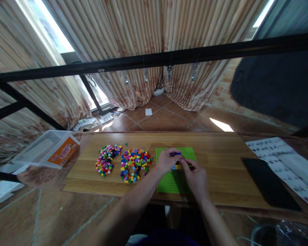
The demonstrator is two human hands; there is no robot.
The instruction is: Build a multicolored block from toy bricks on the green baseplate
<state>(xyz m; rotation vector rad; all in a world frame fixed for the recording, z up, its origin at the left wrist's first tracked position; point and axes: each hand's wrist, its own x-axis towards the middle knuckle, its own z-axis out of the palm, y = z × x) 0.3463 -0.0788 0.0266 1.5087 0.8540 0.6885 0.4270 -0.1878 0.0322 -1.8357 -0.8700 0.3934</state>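
Your two hands meet above the green baseplate point(170, 186), which lies on the wood-grain surface point(225, 153) in front of you. The fingers of your left hand point(167, 160) are drawn close together on a dark blue brick point(174, 154), held over the upper half of the baseplate. The fingers of your right hand point(197, 176) are narrow and come in beside it from the other side; you cannot tell whether they grip a brick of their own. Just below the fingertips, partly covered by your hands, yellow and light blue bricks point(178, 167) sit on the baseplate. To the left of the baseplate, loose mixed-colour bricks form two heaps: the nearer heap point(139, 159) and, beyond it, the farther heap point(105, 164), with a small green brick point(126, 144) lying apart near their upper edges. Beside the left end of the surface you see a translucent plastic box point(38, 150) bearing an orange label point(64, 151); its pale inner walls show through. At the lower right corner, below the surface, stands a round bin point(256, 234) with clear plastic point(292, 234) at its side; its contents are too dark to tell. At the right end lie a black panel point(269, 182) and a printed sheet point(266, 147).
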